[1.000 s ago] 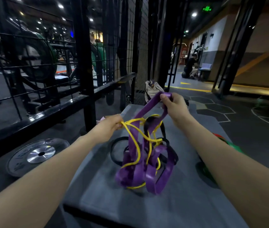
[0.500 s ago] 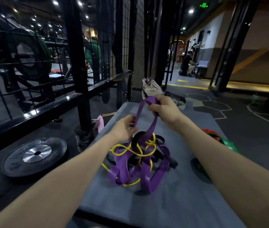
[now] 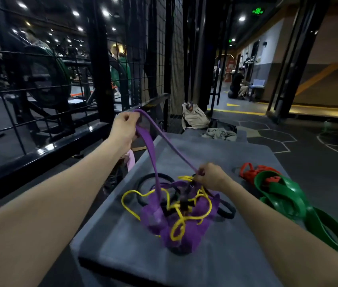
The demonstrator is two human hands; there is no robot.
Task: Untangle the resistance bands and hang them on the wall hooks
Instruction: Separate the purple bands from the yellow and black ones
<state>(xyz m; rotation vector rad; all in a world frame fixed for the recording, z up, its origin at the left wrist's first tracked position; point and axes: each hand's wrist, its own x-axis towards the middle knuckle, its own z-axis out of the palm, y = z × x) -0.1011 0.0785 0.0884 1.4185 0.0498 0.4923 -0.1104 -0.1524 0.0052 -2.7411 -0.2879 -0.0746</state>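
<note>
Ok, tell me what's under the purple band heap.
Under the purple band lie black bands on the grey mat, with a yellow band threaded through. How they cross underneath is covered.

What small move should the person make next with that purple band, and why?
Probably keep the left hand raised and draw the purple band up out of the pile, while the right hand pins or frees the yellow band. The purple loop is already lifted, but its lower part is still knotted with yellow and black bands.

You're in a gym: black wire-mesh rack [image 3: 164, 59], loaded weight plate [image 3: 46, 79], resistance bands [image 3: 284, 195] on a grey padded bench [image 3: 215, 262], hexagon-marked rubber floor [image 3: 275, 135].
</note>
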